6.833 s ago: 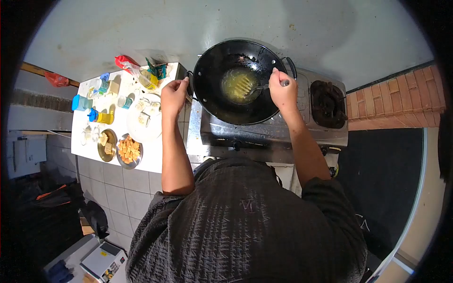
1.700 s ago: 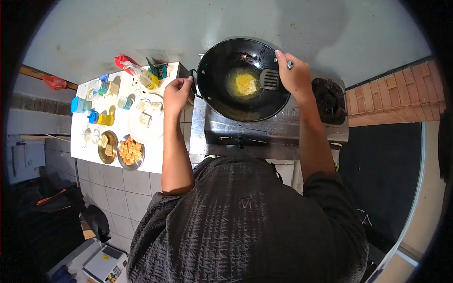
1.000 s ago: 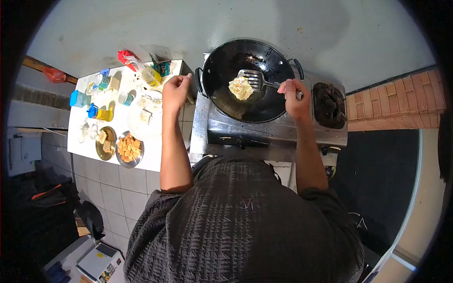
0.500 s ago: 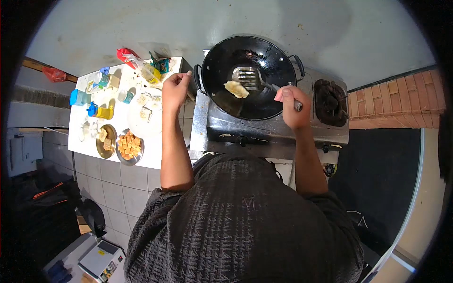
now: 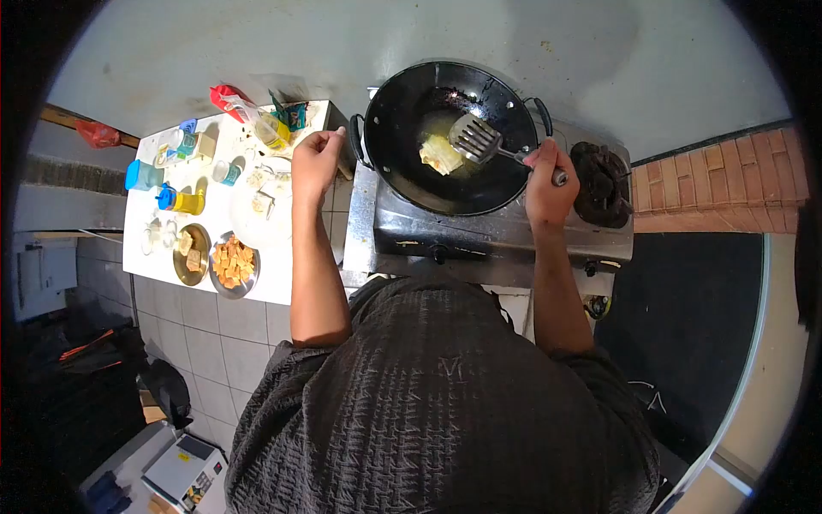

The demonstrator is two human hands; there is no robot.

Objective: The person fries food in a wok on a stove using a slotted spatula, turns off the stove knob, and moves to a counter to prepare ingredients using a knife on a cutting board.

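Observation:
A black wok (image 5: 402,184) stands on the steel stove (image 5: 505,240), with a pale yellow folded piece of food (image 5: 440,155) in the oil at its middle. My right hand (image 5: 550,182) is closed round the handle of a slotted metal spatula (image 5: 476,139). The spatula's head is over the wok, at the right edge of the food. My left hand (image 5: 317,164) is closed just left of the wok's left handle (image 5: 358,141), apart from it; what its fingers hold, if anything, is too small to make out.
On the white table (image 5: 282,287) at the left are a plate of white pieces (image 5: 248,224), a dish of orange-brown cubes (image 5: 234,262), a brass-coloured dish (image 5: 202,242), a blue-lidded yellow bottle (image 5: 184,202) and jars. A second burner (image 5: 602,184) lies to the right.
The spatula has moved right and tilted over. The food, lifted and tipped on edge half a second ago, now lies lower in the oil. My left hand has hardly moved since then.

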